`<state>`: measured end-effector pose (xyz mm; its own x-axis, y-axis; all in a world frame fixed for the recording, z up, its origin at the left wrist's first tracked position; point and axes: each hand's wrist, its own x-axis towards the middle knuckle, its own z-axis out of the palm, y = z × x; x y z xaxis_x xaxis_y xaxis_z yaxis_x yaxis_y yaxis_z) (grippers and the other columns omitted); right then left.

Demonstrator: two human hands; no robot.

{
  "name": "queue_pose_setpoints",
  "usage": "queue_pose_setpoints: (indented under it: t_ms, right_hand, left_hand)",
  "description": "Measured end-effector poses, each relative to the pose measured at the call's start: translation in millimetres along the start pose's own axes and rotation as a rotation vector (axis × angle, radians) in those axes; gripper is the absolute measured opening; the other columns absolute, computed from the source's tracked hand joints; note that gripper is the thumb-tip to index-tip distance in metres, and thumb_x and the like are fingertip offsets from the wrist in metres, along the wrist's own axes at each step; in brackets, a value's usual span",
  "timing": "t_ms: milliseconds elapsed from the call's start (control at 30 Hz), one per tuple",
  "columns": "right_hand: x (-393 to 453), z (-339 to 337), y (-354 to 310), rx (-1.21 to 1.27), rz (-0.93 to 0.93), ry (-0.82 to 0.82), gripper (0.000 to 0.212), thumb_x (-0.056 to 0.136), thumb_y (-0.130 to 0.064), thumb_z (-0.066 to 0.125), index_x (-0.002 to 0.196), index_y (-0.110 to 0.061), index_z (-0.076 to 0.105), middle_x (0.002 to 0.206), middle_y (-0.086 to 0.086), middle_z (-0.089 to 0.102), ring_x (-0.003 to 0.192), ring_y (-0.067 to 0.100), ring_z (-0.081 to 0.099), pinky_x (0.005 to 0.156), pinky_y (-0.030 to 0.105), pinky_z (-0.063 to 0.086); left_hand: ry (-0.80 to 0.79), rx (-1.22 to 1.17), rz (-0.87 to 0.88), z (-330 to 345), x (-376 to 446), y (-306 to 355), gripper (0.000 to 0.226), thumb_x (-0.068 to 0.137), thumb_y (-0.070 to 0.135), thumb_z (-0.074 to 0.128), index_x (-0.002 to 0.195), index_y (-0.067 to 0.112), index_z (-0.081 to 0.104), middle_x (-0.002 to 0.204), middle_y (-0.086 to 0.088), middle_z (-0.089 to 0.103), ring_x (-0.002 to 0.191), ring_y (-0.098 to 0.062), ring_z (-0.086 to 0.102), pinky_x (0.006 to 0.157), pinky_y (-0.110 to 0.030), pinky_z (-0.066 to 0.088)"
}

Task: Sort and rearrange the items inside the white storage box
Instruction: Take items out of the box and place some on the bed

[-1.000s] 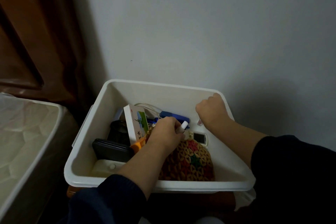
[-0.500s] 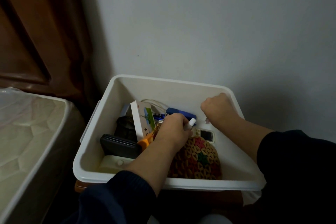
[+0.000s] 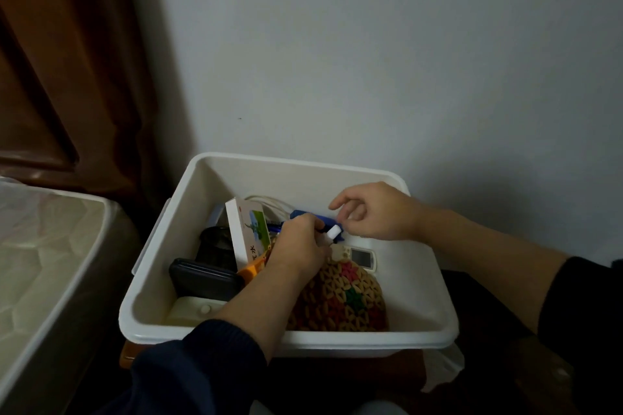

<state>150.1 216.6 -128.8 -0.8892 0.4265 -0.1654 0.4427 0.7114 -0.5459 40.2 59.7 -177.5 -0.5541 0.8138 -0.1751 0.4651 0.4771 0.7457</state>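
Observation:
The white storage box stands against the wall. My left hand reaches into its middle and grips a small white cylinder. Just right of that cylinder hovers my right hand, fingers loosely spread with nothing visible in them. Inside lie a white carton with a green picture, a blue object, a black case, a dark jar, an orange handle, a colourful woven pouch and a small white device with a screen.
A mattress lies close on the left. A brown curtain hangs behind it, and a grey wall backs the box. A white cable coils at the box's far side. The box sits on a brown stand.
My right hand has loosened from a fist and moved left toward the white cylinder. My left hand has kept its grip in about the same spot.

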Motion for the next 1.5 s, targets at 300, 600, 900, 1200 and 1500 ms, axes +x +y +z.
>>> queue_pose_setpoints:
  t_ms: [300,600,900,1200,1500]
  right_hand:
    - [1,-1,0,-0.17,-0.03,0.026,0.018,0.083,-0.032,0.086,0.1,-0.032,0.08,0.08,-0.012,0.071,0.075,0.002,0.068,0.072,0.023,0.057]
    - [16,4,4,-0.897,0.129,-0.04,0.031,0.097,-0.028,0.072,0.128,-0.022,0.07,0.114,0.0,0.071,0.103,0.019,0.064,0.091,0.029,0.05]
    - [50,29,18,-1.112,0.246,-0.151,0.02,0.093,-0.028,0.071,0.112,-0.023,0.068,0.085,-0.004,0.061,0.077,0.019,0.058,0.084,0.035,0.051]
    - [60,33,22,-1.063,0.274,-0.203,0.027,0.089,-0.033,0.079,0.108,-0.017,0.067,0.075,-0.002,0.049,0.061,0.014,0.047,0.069,0.033,0.055]
    - [46,27,17,-0.833,0.277,0.011,0.006,0.092,-0.009,0.07,0.098,-0.012,0.069,0.091,0.002,0.07,0.083,0.021,0.072,0.081,0.034,0.061]
  left_hand:
    - [0.006,-0.095,0.051,-2,-3,3,0.044,0.091,0.011,0.076,0.134,0.015,0.066,0.11,0.006,0.069,0.1,-0.01,0.066,0.095,-0.026,0.056]
    - [-0.256,0.089,-0.017,-2,-8,6,0.045,0.101,0.001,0.057,0.143,0.018,0.061,0.147,-0.004,0.057,0.136,-0.021,0.053,0.117,-0.036,0.045]
    - [-0.252,0.08,-0.026,1,-2,3,0.042,0.1,0.0,0.056,0.137,0.018,0.066,0.146,-0.005,0.058,0.135,-0.022,0.053,0.116,-0.037,0.046]
    - [-0.261,0.029,-0.04,2,-3,2,0.036,0.101,0.002,0.055,0.131,0.017,0.068,0.141,-0.004,0.059,0.132,-0.021,0.054,0.114,-0.038,0.047]
    - [-0.265,0.034,-0.045,-1,-4,4,0.033,0.101,0.004,0.056,0.13,0.017,0.068,0.139,-0.004,0.06,0.13,-0.021,0.054,0.114,-0.038,0.047]
